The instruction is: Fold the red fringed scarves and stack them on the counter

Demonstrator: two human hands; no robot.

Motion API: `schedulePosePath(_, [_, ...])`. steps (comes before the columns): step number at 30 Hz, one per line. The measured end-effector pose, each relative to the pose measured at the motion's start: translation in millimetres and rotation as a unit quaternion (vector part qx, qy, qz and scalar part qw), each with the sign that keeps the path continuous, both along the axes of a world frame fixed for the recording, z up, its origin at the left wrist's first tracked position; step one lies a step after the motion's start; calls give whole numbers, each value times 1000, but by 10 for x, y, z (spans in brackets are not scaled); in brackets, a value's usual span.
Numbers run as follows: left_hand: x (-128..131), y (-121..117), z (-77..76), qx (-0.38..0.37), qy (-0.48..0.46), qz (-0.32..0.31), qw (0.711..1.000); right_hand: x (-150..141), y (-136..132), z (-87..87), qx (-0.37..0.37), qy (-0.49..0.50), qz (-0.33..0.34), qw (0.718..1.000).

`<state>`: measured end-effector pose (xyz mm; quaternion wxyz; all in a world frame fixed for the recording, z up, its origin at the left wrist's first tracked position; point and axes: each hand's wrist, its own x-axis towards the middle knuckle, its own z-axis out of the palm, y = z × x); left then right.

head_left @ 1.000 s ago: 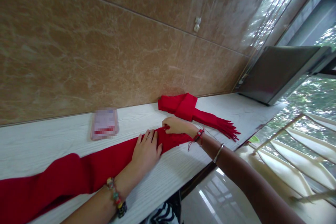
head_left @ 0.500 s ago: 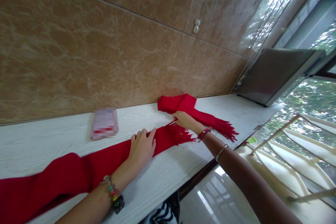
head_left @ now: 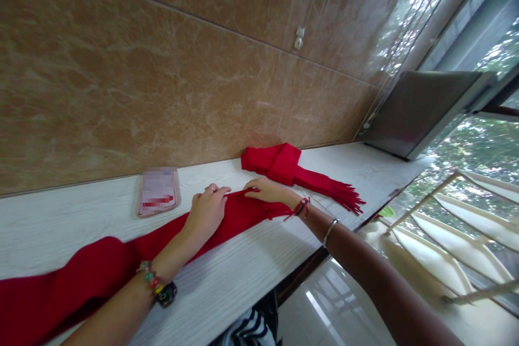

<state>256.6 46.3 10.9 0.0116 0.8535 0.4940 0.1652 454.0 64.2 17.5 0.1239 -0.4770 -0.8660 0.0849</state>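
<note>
A long red scarf (head_left: 239, 221) runs along the white counter from the lower left to its fringed end, which my right forearm partly covers. My left hand (head_left: 206, 217), ringed and with a beaded bracelet, rests over the scarf, its bent fingers and thumb closed at the upper edge. Farther right, my right hand (head_left: 268, 192) grips that same edge near the fringe, fingertips pressed together. Behind it lies a second red scarf (head_left: 279, 165), wrapped or folded over itself, its fringe pointing right.
A phone-like flat item (head_left: 158, 192), blurred, lies on the white counter (head_left: 251, 275) by the marbled wall. A grey metal box-shaped appliance (head_left: 421, 111) stands at the far right end. A cream chair or rack (head_left: 458, 232) stands beyond the counter's front edge.
My right hand has moved left, from the fringe strands to the scarf's upper edge. My left hand has shifted slightly up and left, from lying on the cloth to its edge.
</note>
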Motion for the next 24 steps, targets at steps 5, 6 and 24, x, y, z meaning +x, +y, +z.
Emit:
schedulePosePath(5, [0,-63,-137,3,64,3,998,57,64,-91,6,7,-30,999])
schedulePosePath(6, [5,-74,-177,12,70,0,997,61,56,-120,9,1,-34,999])
schedulePosePath(24, [69,-328,-23,-2,162,-157,974,206,-484,-17,77,-17,69,994])
